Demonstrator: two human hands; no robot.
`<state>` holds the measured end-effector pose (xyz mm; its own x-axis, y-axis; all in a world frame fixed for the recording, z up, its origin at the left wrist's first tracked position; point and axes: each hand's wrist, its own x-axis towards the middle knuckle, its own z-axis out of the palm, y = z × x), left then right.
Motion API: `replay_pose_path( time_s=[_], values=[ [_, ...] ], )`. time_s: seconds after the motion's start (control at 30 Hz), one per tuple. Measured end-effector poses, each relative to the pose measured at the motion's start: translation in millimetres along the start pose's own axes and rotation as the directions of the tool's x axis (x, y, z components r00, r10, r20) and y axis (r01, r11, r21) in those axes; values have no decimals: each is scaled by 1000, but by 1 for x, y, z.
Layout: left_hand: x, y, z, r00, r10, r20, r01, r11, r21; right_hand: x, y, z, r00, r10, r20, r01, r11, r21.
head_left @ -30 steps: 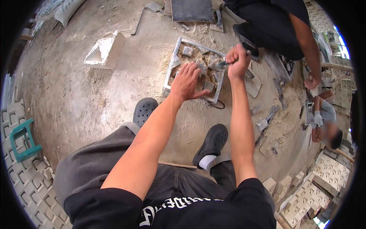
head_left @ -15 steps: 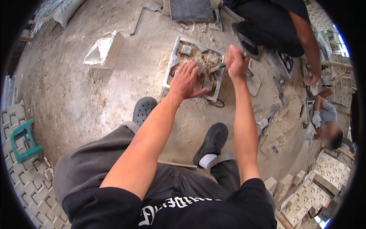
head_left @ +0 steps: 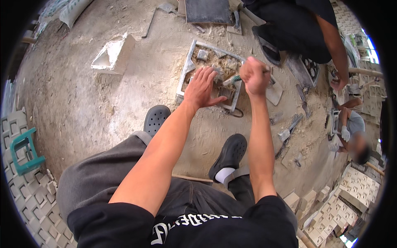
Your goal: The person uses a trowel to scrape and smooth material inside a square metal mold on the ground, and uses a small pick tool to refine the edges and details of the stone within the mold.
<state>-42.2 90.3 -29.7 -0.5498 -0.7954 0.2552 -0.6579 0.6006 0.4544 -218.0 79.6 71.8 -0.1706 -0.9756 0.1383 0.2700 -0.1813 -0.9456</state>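
A square metal mould frame lies on the dusty floor in front of me, with grey blocks and sandy material inside. My left hand rests over its near left part, fingers stretched and thumb apart, holding nothing. At the frame's right side my right hand is closed in a fist round a short stick-like tool with a green band. The tool's pale tip points left into the frame; its exact kind is unclear, and the hand is slightly blurred. My palm hides part of the frame's contents.
A white hollow block stands to the left. A dark board lies beyond the frame. A co-worker's leg and arm are at the upper right; another person works farther right. Brushes, a green stool and stacked patterned blocks surround me.
My right hand has moved slightly down and left, carrying the green-banded tool, whose tip shifted toward my left hand. My left hand has stayed in place.
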Motion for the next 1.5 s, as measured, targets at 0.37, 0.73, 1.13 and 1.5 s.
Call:
replay_pose_path(
  time_s=[0.37, 0.73, 1.13, 1.5],
  values=[
    [-2, 3, 0, 998, 45, -32, -47, 998, -36, -10, 27, 14, 966, -12, -257, -2, 999, -53],
    [1, 9, 1, 1000, 11, 1, -11, 1000, -7, -28, 29, 13, 836, -333, -437, 109, 881, -461],
    [-5, 1, 1, 1000, -3, -19, 4, 1000, 29, -27, -15, 28, 766, -175, -619, 129, 985, -118],
    [-9, -3, 6, 1000, -1, -17, 1, 1000, 4, -9, -20, -6, 973, -149, -174, 155, 988, 24]
  ],
)
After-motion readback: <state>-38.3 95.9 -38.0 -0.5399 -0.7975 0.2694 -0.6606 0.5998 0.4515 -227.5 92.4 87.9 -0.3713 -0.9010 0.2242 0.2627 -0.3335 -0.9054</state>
